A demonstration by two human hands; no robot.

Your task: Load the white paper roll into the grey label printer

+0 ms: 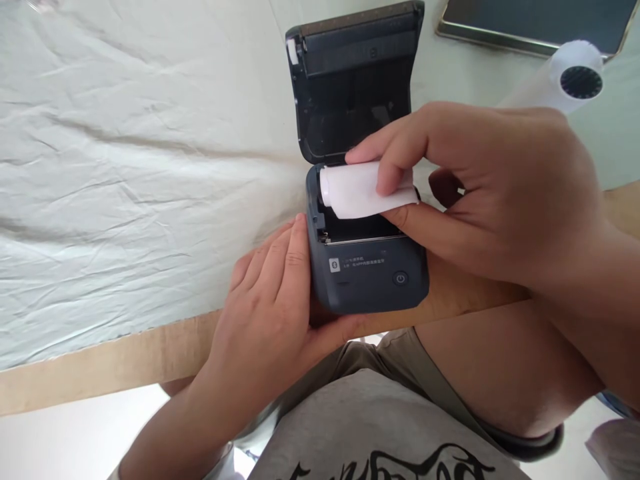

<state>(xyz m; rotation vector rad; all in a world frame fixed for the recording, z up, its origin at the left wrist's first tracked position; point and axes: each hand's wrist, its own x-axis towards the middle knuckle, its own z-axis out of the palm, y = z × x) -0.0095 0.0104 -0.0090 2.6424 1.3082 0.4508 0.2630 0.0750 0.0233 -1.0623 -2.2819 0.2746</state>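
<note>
A dark blue portable label printer (365, 287) sits at the table edge with its black lid (357, 93) swung up and back. In its bay lies a white paper roll (353, 190), its loose end drawn out toward the front. My right hand (505, 183) reaches over from the right, thumb and fingers pinching the right part of the paper. Along the printer's left side rest the fingers of my left hand (273, 293), while its thumb lies along the front edge, bracing the body. A power button shows on the printer's front face.
Behind my right hand lies a white roll with a dark core (535, 80). A dark-screened tablet or phone (540, 23) is at the top right. Wrinkled pale cloth (140, 173) covers the table, and its bare wooden edge (125, 367) runs close to my body.
</note>
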